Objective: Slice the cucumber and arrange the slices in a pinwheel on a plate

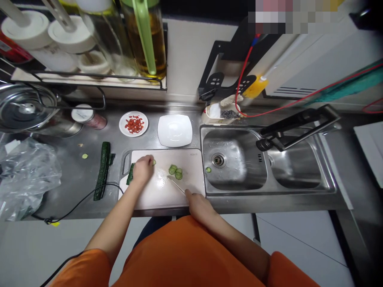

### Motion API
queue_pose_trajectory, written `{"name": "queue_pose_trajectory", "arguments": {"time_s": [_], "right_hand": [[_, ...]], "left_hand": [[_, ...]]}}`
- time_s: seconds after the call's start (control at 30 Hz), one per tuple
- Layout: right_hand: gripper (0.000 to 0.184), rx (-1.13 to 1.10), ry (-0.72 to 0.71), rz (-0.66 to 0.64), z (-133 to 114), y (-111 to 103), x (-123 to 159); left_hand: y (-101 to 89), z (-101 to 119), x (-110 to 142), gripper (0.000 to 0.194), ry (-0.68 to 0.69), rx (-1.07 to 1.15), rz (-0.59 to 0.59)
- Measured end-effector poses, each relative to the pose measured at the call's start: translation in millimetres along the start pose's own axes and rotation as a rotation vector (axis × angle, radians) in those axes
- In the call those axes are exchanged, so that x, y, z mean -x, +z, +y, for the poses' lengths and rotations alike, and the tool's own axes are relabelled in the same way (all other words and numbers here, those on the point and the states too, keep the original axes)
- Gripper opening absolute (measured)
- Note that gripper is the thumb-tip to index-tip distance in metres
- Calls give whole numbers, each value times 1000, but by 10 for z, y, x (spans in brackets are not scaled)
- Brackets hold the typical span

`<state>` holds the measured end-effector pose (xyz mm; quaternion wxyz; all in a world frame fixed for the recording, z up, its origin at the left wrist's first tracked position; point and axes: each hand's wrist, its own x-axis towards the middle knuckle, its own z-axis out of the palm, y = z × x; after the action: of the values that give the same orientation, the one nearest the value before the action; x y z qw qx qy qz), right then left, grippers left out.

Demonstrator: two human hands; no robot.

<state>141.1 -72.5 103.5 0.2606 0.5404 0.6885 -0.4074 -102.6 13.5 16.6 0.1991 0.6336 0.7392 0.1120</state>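
My left hand is closed over the left part of the white cutting board. A pale green cut face of cucumber shows at its fingertips; how much cucumber lies under the fingers is hidden. Just left of that hand is a dark green cucumber piece. My right hand grips a knife at the board's front right, blade pointing up and left. Beyond the blade tip lies a small cluster of cucumber slices.
Behind the board stand a white dish and a plate of red berries. A long cucumber, a black cable and a plastic bag lie left. At right is a double sink with one slice inside.
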Motion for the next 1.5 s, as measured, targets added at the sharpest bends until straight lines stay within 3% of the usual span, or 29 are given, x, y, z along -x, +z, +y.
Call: {"name": "queue_pose_trajectory", "arguments": {"time_s": [0.1,0.2,0.3,0.37,0.53,1.03,1.27,1.5], "right_hand": [[46,8,-4,-1,20,1,-6],[46,8,-3,-2,43,-4,5],[47,1,17,-8,67,-8,27],[46,1,26,0,83,-8,44],[45,14,31,-3,128,6,78],[47,-7,43,10,186,36,114],[47,7,53,9,186,41,99],[42,-33,66,15,109,-7,15]], "left_hand": [[-5,21,-100,22,50,-39,34],[83,123,0,23,129,64,86],[251,242,188,24,199,207,-20],[367,290,289,22,173,233,-68],[505,312,363,16,96,254,-47],[471,387,345,8,108,248,-36],[346,375,409,11,-79,380,-163],[293,354,385,19,-112,379,-141]]}}
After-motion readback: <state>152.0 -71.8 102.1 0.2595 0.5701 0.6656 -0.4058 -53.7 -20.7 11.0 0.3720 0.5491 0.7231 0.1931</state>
